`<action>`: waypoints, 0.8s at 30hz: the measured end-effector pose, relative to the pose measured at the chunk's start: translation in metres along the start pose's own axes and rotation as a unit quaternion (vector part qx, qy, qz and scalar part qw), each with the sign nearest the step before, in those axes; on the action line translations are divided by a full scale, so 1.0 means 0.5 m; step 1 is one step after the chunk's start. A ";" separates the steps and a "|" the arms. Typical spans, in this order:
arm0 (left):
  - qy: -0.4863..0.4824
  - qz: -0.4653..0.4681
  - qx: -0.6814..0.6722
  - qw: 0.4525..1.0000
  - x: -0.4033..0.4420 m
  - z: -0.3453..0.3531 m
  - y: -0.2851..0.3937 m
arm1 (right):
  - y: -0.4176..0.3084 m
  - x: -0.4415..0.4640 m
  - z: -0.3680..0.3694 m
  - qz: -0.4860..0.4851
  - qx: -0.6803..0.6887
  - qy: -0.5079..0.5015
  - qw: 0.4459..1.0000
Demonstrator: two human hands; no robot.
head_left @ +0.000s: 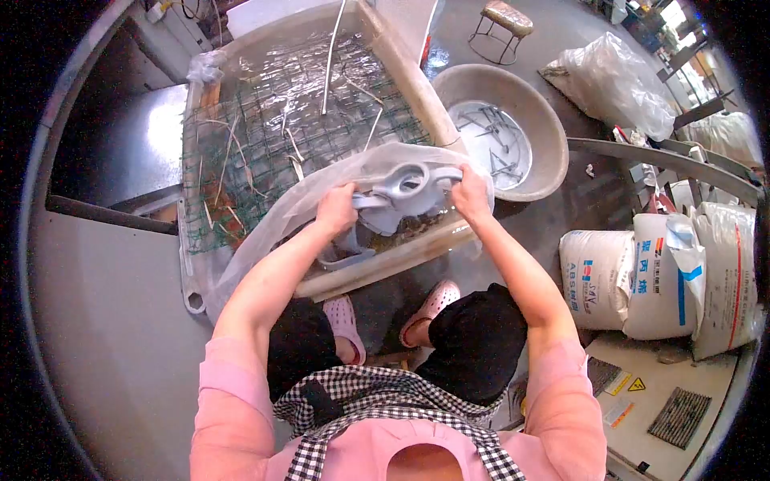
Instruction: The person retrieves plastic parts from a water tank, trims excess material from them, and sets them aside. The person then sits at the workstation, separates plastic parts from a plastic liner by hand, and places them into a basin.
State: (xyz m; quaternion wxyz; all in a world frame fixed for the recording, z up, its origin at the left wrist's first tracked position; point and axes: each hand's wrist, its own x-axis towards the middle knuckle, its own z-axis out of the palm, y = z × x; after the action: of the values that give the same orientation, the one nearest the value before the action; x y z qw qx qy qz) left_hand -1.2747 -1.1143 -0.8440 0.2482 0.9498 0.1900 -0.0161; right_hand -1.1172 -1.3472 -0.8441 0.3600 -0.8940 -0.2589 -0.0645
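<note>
Over the near edge of a water-filled tub point(437, 112), my two hands hold a grey molded plastic part point(401, 188) with a round ring in its middle. My left hand point(337, 210) is closed on its left end, and my right hand point(472, 195) is closed on its right end. Under and around the part spreads a translucent plastic bag point(273, 212), draped over the tub's near side. Another grey plastic piece point(346, 255) lies lower in the bag, below my left hand. Green netting point(257, 152) shows in the water beyond.
A round basin point(549, 148) with thin dark pieces inside stands right of the tub. Filled white sacks point(597, 276) line the right side. A small stool point(505, 18) and a large plastic bag point(613, 80) are farther back. A white hose point(331, 60) hangs into the tub.
</note>
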 end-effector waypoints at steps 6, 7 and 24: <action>0.064 -0.160 -0.112 0.979 0.022 -0.038 0.038 | -0.073 0.041 -0.062 0.327 0.347 -0.099 0.873; 0.056 -0.192 -0.125 0.972 0.029 -0.055 0.052 | -0.096 0.042 -0.067 0.312 0.426 -0.089 0.845; 0.201 0.046 -0.316 0.926 -0.079 -0.171 0.242 | -0.297 0.002 -0.045 0.214 0.593 -0.217 0.745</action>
State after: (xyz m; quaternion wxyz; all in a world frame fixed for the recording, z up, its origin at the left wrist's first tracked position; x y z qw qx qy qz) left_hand -1.2724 -1.1847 -0.7079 0.4928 0.8131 0.1869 0.2471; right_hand -1.1902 -1.2719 -0.7367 0.7563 -0.5219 -0.1176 0.3766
